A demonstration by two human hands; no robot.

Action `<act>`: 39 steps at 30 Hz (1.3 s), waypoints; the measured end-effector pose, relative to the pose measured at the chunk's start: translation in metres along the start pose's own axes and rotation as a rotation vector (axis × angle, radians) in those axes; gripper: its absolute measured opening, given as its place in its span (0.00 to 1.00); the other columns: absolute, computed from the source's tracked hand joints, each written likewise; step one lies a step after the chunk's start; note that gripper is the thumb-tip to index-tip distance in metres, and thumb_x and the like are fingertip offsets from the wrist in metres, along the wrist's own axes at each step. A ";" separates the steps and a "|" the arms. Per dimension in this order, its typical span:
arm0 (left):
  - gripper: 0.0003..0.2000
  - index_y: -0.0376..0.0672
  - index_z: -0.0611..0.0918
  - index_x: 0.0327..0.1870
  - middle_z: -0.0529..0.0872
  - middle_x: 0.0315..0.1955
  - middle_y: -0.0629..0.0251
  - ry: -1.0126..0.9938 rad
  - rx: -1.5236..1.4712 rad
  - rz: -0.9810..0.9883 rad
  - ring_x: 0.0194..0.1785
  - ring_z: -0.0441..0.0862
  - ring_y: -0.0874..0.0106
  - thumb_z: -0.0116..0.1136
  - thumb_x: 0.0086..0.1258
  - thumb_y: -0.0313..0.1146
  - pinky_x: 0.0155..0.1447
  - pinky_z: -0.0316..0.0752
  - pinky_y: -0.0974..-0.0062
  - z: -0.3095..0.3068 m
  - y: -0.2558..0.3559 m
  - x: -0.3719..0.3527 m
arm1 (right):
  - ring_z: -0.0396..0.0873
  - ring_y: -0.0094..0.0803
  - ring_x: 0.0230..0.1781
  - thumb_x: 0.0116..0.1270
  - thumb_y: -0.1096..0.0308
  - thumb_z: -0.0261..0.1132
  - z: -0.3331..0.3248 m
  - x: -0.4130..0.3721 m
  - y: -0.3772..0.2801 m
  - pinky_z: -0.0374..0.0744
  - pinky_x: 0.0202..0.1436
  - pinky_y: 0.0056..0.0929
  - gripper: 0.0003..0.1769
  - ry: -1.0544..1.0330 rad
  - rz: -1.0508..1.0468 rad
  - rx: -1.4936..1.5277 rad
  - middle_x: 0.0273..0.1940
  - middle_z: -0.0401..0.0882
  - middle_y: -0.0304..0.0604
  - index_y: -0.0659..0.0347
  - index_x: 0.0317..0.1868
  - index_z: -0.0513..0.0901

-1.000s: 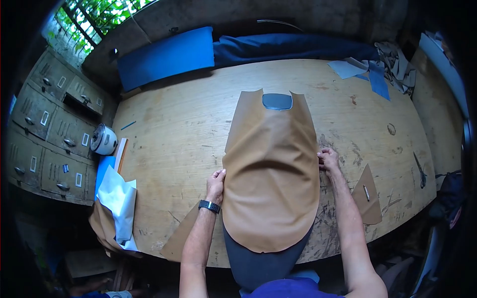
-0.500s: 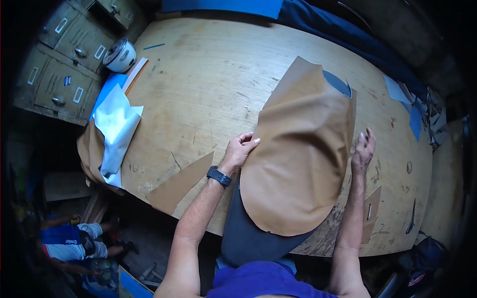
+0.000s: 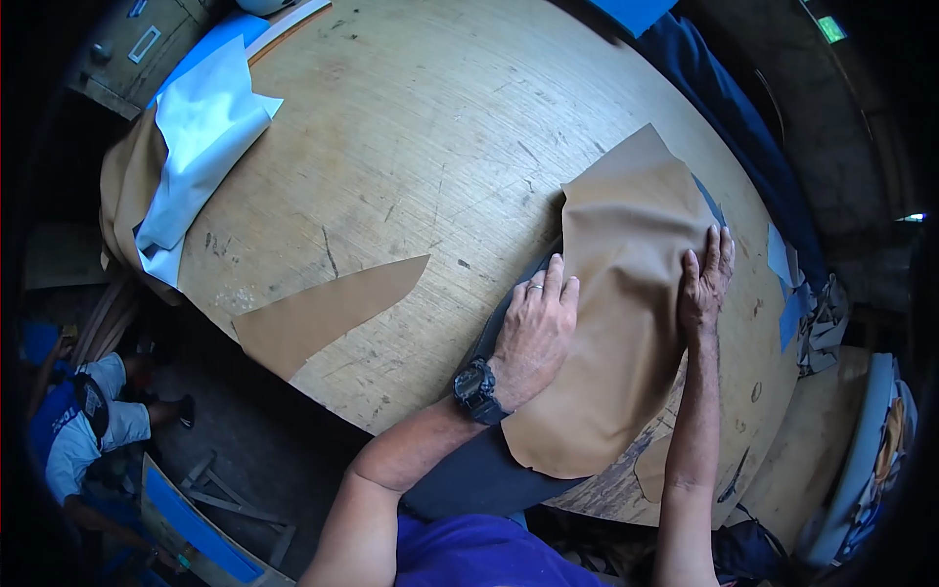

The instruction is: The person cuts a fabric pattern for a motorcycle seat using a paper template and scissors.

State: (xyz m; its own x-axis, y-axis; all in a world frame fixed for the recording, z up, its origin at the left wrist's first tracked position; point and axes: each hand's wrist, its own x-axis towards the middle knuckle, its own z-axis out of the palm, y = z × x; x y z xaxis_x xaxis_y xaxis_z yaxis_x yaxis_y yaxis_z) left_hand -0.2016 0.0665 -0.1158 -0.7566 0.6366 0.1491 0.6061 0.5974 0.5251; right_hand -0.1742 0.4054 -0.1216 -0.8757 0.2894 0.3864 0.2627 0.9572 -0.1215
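A piece of tan leather-like sheet (image 3: 621, 362) lies wrinkled over a dark, flat, padded-looking panel (image 3: 455, 479), whose near end and left edge show beneath it. My left hand (image 3: 538, 333), wearing a ring and a black watch, rests flat across the sheet's left edge with fingers stretched out. On the opposite side, my right hand (image 3: 706, 279) lies along the right edge, fingers extended and palm down. Neither hand grips anything. Most of the panel is hidden under the sheet.
A pointed tan offcut (image 3: 333, 315) lies on the wooden table (image 3: 411, 127). White sheeting (image 3: 201, 147) hangs over the left edge. Scissors (image 3: 734, 474) are at the near right, blue scraps (image 3: 787, 293) at the right edge. Another person (image 3: 83, 416) is at the lower left.
My left hand has gone from holding the sheet's left edge to lying flat on it. My right hand, raised beside the sheet before, now touches its right edge. The view has turned.
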 end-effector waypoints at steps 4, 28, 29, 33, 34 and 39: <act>0.30 0.28 0.70 0.73 0.62 0.76 0.35 0.010 -0.089 -0.083 0.79 0.61 0.43 0.61 0.75 0.37 0.80 0.55 0.46 -0.005 0.001 -0.022 | 0.49 0.50 0.85 0.80 0.48 0.55 0.001 -0.001 -0.003 0.48 0.86 0.48 0.36 0.001 0.008 -0.012 0.83 0.54 0.52 0.58 0.80 0.65; 0.32 0.46 0.81 0.70 0.70 0.75 0.47 -0.099 -0.236 0.272 0.81 0.61 0.48 0.64 0.70 0.55 0.85 0.47 0.42 -0.006 0.002 -0.100 | 0.49 0.54 0.85 0.79 0.46 0.55 0.003 0.002 0.015 0.50 0.86 0.47 0.40 -0.045 0.105 -0.013 0.82 0.54 0.59 0.61 0.82 0.59; 0.32 0.46 0.81 0.70 0.70 0.75 0.47 -0.111 -0.248 0.278 0.81 0.62 0.48 0.65 0.69 0.56 0.84 0.47 0.42 -0.007 0.002 -0.103 | 0.51 0.54 0.84 0.79 0.46 0.56 0.005 0.001 0.016 0.51 0.86 0.47 0.40 -0.016 0.100 0.032 0.82 0.54 0.60 0.61 0.82 0.60; 0.34 0.45 0.81 0.68 0.71 0.75 0.51 -0.084 -0.232 0.331 0.80 0.63 0.52 0.67 0.66 0.59 0.85 0.48 0.45 -0.005 -0.004 -0.110 | 0.52 0.54 0.83 0.78 0.41 0.56 0.012 0.006 0.020 0.51 0.85 0.47 0.42 0.028 0.080 0.051 0.82 0.55 0.59 0.60 0.81 0.62; 0.34 0.45 0.81 0.68 0.71 0.75 0.51 -0.083 -0.218 0.344 0.80 0.63 0.52 0.68 0.66 0.59 0.85 0.48 0.45 -0.007 -0.004 -0.109 | 0.52 0.54 0.83 0.78 0.40 0.56 0.015 0.004 0.022 0.51 0.85 0.48 0.42 0.026 0.085 0.019 0.82 0.55 0.59 0.60 0.81 0.62; 0.28 0.41 0.81 0.67 0.74 0.73 0.49 -0.031 -0.409 0.399 0.79 0.66 0.50 0.68 0.70 0.46 0.83 0.56 0.50 -0.016 -0.015 -0.104 | 0.53 0.56 0.83 0.78 0.39 0.56 -0.005 0.008 0.009 0.53 0.84 0.51 0.42 -0.034 0.086 -0.150 0.81 0.56 0.58 0.58 0.81 0.63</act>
State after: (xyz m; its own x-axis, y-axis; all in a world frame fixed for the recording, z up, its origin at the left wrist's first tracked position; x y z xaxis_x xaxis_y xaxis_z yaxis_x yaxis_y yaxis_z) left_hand -0.1357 -0.0167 -0.1264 -0.4774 0.7919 0.3807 0.6944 0.0745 0.7158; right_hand -0.1772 0.4165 -0.1153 -0.8602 0.3723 0.3486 0.3926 0.9196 -0.0136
